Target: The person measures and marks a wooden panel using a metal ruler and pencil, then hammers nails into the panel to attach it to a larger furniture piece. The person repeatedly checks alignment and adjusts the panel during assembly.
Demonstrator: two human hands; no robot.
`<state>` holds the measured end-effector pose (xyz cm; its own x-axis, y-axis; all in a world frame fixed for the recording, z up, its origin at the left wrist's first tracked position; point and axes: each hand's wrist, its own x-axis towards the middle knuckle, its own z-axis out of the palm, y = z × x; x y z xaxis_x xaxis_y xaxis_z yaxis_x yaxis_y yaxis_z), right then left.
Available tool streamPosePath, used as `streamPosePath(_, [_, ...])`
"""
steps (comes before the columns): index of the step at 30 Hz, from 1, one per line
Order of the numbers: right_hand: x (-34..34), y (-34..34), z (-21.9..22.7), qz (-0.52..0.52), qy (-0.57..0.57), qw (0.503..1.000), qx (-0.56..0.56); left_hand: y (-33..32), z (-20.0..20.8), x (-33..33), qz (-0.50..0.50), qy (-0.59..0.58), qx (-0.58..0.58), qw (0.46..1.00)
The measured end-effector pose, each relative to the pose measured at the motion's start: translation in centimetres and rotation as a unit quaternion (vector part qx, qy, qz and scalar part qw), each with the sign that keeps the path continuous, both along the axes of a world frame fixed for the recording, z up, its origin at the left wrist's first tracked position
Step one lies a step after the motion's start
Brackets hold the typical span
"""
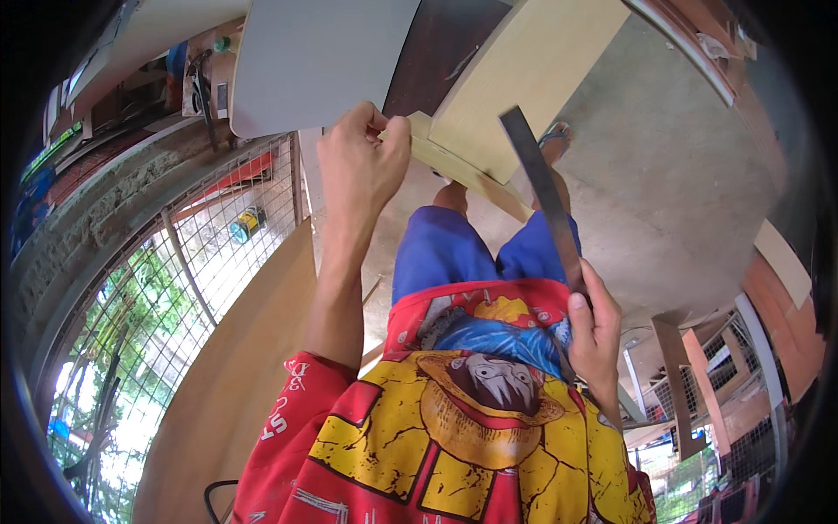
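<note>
My right hand (597, 327) is closed around the lower end of a long, flat, dark metal file (548, 188), which slants up and to the left in front of my legs. My left hand (362, 157) is raised at the near left corner of a pale wooden panel (524, 74), thumb and fingers pinched together. What lies between those fingertips is hidden. A narrow wooden edge piece (463, 168) runs along the panel's near end, starting right beside the left fingertips. The file's tip stands over the panel's right side.
A grey sheet (319, 65) and a dark brown surface (436, 57) lie beyond my left hand. On the left are a wire mesh (188, 253) and a curved plywood sheet (236, 375). Concrete floor (659, 175) spreads to the right, with boards (690, 384) leaning farther off.
</note>
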<state>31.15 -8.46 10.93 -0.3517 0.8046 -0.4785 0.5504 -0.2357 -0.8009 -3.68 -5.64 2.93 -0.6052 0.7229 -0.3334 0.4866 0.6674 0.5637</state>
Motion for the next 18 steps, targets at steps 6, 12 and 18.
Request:
streamPosePath(6, [-5.0, 0.8, -1.4, -0.092, 0.173, 0.98, -0.022, -1.4, 6.1, 1.2, -0.045, -0.008, 0.112, 0.993])
streamPosePath(12, [-14.9, 3.6, -1.1, 0.007, 0.325, 0.945, -0.037, -2.9, 13.7, 4.9, -0.107, -0.202, -0.007, 0.973])
streamPosePath(18, [-11.1, 7.6, -2.0, 0.115, 0.228, 0.96, 0.116, -3.0, 19.1, -1.8, -0.165, -0.002, -0.142, 0.976])
